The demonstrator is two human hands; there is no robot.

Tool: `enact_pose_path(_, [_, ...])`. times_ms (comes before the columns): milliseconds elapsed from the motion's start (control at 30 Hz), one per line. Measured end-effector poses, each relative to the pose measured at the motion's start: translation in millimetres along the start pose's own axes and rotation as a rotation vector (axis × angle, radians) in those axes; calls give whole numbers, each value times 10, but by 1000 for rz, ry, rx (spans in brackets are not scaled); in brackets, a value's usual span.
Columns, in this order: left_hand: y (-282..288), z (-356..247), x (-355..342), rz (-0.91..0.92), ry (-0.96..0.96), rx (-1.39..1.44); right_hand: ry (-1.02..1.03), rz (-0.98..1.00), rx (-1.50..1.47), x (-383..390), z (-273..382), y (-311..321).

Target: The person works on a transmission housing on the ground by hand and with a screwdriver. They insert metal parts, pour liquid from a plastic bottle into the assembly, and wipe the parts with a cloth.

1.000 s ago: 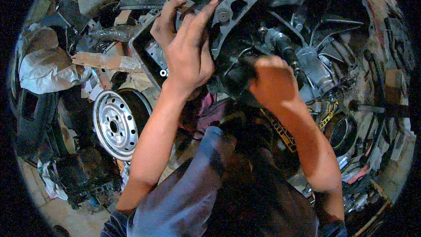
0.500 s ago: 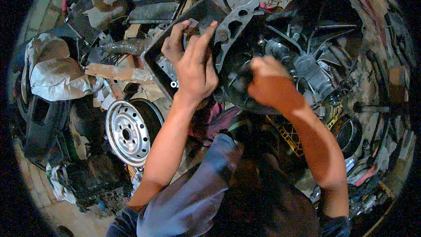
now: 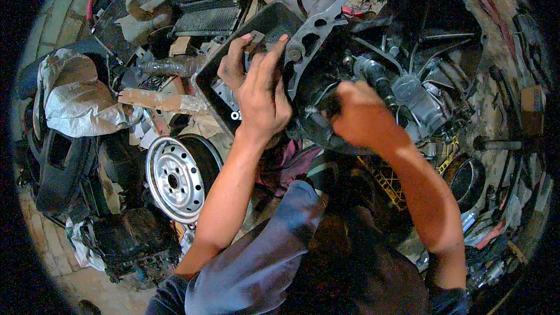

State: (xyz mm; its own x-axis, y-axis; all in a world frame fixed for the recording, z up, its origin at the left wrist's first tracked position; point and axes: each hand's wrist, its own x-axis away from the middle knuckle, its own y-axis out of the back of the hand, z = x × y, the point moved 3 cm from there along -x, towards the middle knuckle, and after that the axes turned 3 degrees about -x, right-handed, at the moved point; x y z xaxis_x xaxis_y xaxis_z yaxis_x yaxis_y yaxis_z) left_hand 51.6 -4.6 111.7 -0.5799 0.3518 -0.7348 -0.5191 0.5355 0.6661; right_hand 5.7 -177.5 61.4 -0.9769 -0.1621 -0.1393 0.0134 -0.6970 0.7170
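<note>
My left hand (image 3: pixel 262 93) has bent, separated fingers over a dark rectangular tray (image 3: pixel 219 84), beside the rim of a large metal casing (image 3: pixel 326 6); whether its hidden thumb touches the casing I cannot tell. My right hand (image 3: pixel 361 114) is blurred, with fingers curled inside the casing's dark lower bowl (image 3: pixel 312 128); what they hold, if anything, is hidden. Just right of that hand are a cylindrical shaft (image 3: pixel 370 70) and a ribbed metal body (image 3: pixel 417 96).
A silver wheel rim (image 3: pixel 178 178), a pale sack (image 3: pixel 76 93) and a board (image 3: pixel 157 99) lie at left. A radiator (image 3: pixel 204 20) is at the back. A yellow lattice piece (image 3: pixel 385 184), a black ring (image 3: pixel 466 184) and assorted parts crowd the right. My knee (image 3: pixel 280 216) is below.
The scene has shifted lower and slightly right in view since a second ago. My left hand remains beside the casing rim; my blurred right hand has moved slightly within the bowl.
</note>
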Motion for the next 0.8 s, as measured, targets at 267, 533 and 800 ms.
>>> enact_pose_path(267, [3,-6,0,3,7,-22,-23,-34,27,-44,-64,-15])
enact_pose_path(533, [7,-1,8,-3,19,-4,-19,-47,103,6,-71,-56])
enact_pose_path(800, [-8,-5,6,2,23,4,-267,91,92,244,-47,-319])
